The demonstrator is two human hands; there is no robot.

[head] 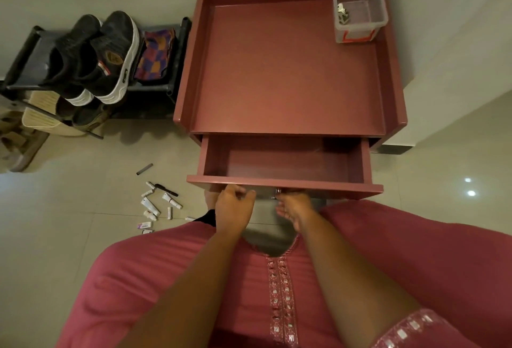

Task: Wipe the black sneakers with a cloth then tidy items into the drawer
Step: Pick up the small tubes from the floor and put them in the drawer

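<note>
Drawer pulled out, hollow showing nothing inside; scattered items lie on the floor to the left of both hands.

The drawer's long axis runs left to right, directly ahead of the hands. Left hand is nearer the items; its fingers curl at the drawer's front edge. Right hand sits at the handle, grip not discernible. Black sneakers rest on the rack, far ahead-left.

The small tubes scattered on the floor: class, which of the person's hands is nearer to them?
Left. The left hand is at the drawer front, just right of the tubes. The right hand is farther right, beyond the left hand.
</note>
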